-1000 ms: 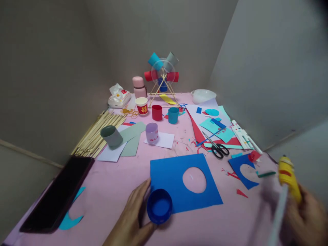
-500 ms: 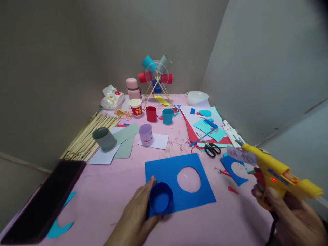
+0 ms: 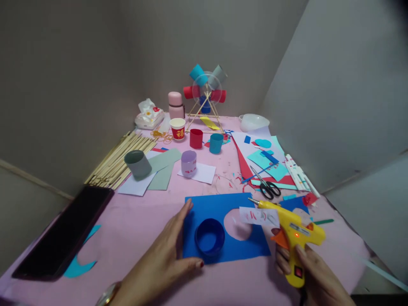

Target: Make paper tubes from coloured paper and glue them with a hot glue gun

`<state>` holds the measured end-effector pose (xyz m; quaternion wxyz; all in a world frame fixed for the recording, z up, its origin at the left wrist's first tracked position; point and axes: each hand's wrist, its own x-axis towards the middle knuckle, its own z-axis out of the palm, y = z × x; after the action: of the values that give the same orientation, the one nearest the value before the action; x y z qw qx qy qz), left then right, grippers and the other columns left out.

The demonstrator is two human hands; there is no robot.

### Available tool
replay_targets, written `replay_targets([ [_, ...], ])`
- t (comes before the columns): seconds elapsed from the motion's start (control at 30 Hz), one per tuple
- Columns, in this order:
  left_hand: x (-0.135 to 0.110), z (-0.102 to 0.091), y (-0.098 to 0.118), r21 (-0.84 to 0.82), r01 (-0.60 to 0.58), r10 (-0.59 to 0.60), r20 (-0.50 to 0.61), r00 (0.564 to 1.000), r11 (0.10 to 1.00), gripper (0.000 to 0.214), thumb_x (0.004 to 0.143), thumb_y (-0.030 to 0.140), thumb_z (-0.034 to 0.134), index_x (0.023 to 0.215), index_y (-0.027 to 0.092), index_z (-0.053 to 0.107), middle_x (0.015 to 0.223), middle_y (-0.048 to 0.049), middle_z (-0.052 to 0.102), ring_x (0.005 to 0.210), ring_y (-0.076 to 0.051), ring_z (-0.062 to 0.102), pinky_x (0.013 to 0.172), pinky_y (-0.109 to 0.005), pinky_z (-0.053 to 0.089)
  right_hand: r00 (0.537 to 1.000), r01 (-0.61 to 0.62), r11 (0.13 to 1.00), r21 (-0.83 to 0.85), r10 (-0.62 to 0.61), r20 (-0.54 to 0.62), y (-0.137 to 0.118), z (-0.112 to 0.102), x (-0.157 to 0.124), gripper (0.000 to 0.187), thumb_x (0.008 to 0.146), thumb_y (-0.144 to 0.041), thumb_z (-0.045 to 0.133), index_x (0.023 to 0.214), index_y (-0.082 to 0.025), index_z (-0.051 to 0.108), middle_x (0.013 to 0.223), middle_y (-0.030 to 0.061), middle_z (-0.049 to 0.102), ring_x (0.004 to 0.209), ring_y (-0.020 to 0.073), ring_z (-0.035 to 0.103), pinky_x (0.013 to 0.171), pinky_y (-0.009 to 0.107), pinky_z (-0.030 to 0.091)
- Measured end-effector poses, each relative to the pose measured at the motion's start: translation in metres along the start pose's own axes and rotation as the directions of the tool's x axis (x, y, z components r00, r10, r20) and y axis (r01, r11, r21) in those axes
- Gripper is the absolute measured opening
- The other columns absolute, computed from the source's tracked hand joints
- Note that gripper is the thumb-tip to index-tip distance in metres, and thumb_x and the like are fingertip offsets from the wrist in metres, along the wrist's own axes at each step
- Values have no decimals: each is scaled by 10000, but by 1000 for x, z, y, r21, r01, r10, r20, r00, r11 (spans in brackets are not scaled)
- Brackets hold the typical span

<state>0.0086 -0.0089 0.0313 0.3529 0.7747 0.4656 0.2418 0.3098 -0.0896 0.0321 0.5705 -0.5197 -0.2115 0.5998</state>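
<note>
A yellow hot glue gun (image 3: 288, 221) with a lit red light is gripped in my right hand (image 3: 314, 265), its metal nozzle pointing left over a blue paper sheet (image 3: 197, 204). A strip of white paper with red marks hangs at the gun's side. The sheet has a round hole cut in it. On its left part stands a blue paper cup (image 3: 209, 238), open end up. My left hand (image 3: 170, 246) is spread at the sheet's left edge, thumb and fingers apart beside the cup and not closed round it.
Scissors (image 3: 266, 185) lie on paper scraps at right, near white markers (image 3: 298, 172). Several paper cups, including a purple one (image 3: 189, 163), stand mid-table. A stick-built wheel (image 3: 207, 91) with coloured cups is at the back. Left are wooden sticks (image 3: 121, 157) and a black phone (image 3: 63, 233).
My right hand has brought the glue gun leftward, its nozzle now over the blue sheet. My left hand's fingers have come away from the blue cup. The view has shifted slightly.
</note>
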Motion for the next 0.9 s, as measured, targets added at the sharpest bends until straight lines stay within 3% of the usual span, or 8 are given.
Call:
replay_targets([
  [0.2,21,-11,37,190,-227,267,-225,937,955,580,882,425,586,1416,382,365,1418,-2,508,1271,-267,501,1039,-407,432,996,54,993,103,-47,-71,-2,26,0,327,689,-459,815,859,-195,720,667,9,613,563,139,533,549,259,419],
  [0.27,36,-7,51,143,-227,252,-190,949,963,462,896,408,548,1345,325,476,1340,-23,575,1220,-259,538,1024,-399,437,995,86,988,129,-79,-58,-2,32,-1,327,702,-447,810,881,-193,709,668,3,610,555,132,535,551,255,414],
  [0.37,62,3,66,-53,-96,92,-76,993,994,409,871,423,508,1222,224,578,1210,-81,645,1118,-279,583,976,-429,444,993,116,979,166,-120,14,1,37,-2,300,711,-440,806,816,-183,693,654,1,601,541,129,542,550,256,419],
  [0.5,85,8,76,-219,4,16,89,996,976,283,856,414,483,818,187,648,769,-28,679,735,-211,629,680,-303,503,988,153,973,170,-157,10,4,38,-1,299,697,-438,819,766,-189,668,655,-2,603,546,126,546,554,251,422],
  [0.57,89,4,80,-251,5,23,109,994,968,300,859,420,473,716,191,603,676,-1,629,648,-179,593,571,-249,463,984,178,971,159,-176,-26,2,36,1,305,715,-449,804,805,-187,676,649,-9,595,555,122,531,555,242,423],
  [0.73,80,0,98,-262,1,7,31,999,965,306,854,465,512,720,210,615,653,22,597,619,-161,568,553,-224,438,964,227,942,246,-181,-196,-15,15,5,285,715,-431,805,781,-186,675,643,-18,601,554,118,504,553,246,465],
  [0.8,74,11,107,-207,-43,34,-45,998,977,304,859,472,525,713,228,634,613,32,593,587,-160,571,543,-224,438,949,259,926,274,-191,-250,-21,3,5,269,699,-407,821,784,-197,676,658,-25,618,551,116,510,555,245,480],
  [0.9,68,39,117,-115,-209,196,-115,974,971,255,888,410,524,737,251,654,663,37,659,599,-151,619,561,-212,454,926,314,907,280,-227,-303,-26,-14,1,280,702,-393,820,854,-194,698,670,-28,625,560,112,521,555,230,482],
])
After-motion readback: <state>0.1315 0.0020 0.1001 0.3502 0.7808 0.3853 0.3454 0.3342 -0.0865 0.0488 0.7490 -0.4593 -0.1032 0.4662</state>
